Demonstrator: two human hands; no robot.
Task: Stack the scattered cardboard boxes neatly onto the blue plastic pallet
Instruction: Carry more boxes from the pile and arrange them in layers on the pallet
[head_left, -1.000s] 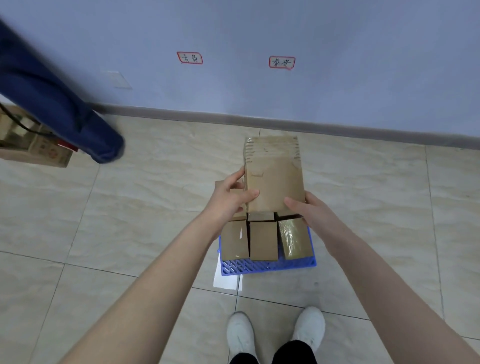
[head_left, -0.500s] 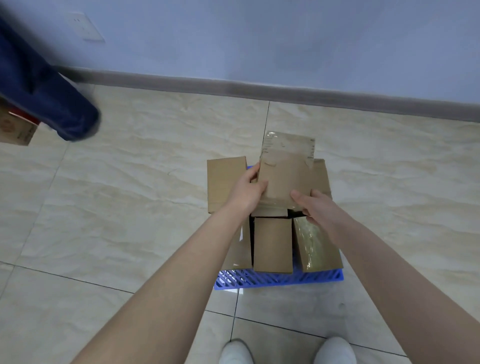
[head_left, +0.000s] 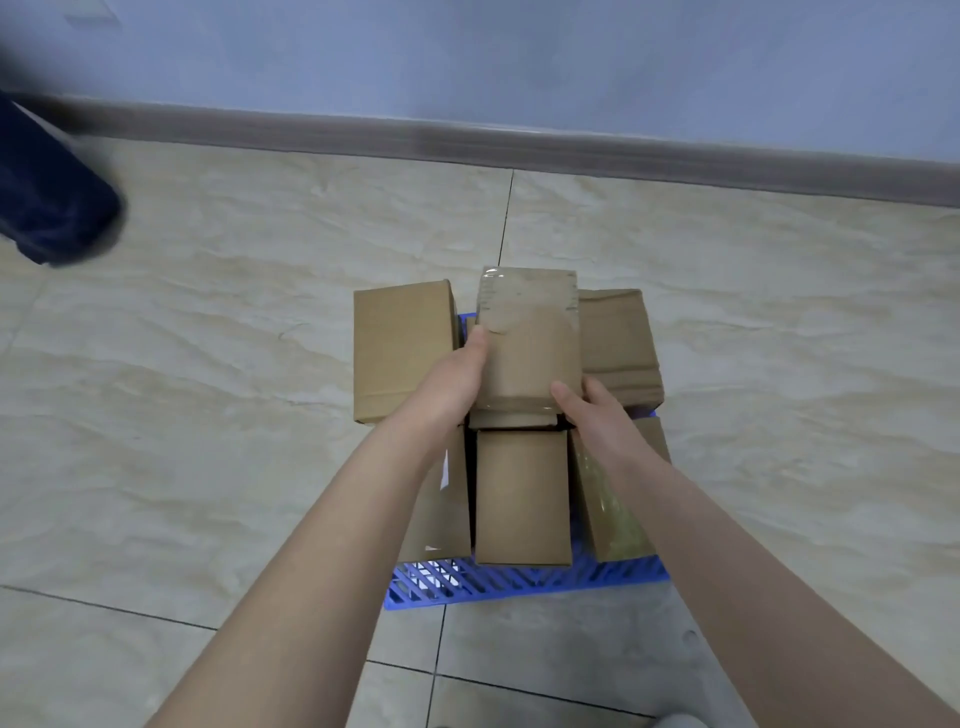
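A taped cardboard box (head_left: 527, 338) is held between my two hands over the far middle of the blue plastic pallet (head_left: 519, 582). My left hand (head_left: 454, 382) grips its left side and my right hand (head_left: 592, 410) grips its near right corner. It sits between a plain box (head_left: 402, 348) at the back left and a creased box (head_left: 618, 345) at the back right. Three more boxes fill the front row: a middle one (head_left: 522, 496), a shiny taped one (head_left: 615, 514) on the right, and a left one (head_left: 441, 514) partly hidden by my left forearm.
Beige floor tiles surround the pallet. A grey skirting board (head_left: 519, 143) and a blue wall run along the back. Another person's dark blue trouser leg (head_left: 47, 202) stands at the far left. The tip of my white shoe (head_left: 675, 719) shows at the bottom edge.
The held box has come down from in front of me into the pallet's back row, between the two rear boxes. My view has tilted down and closer to the pallet.
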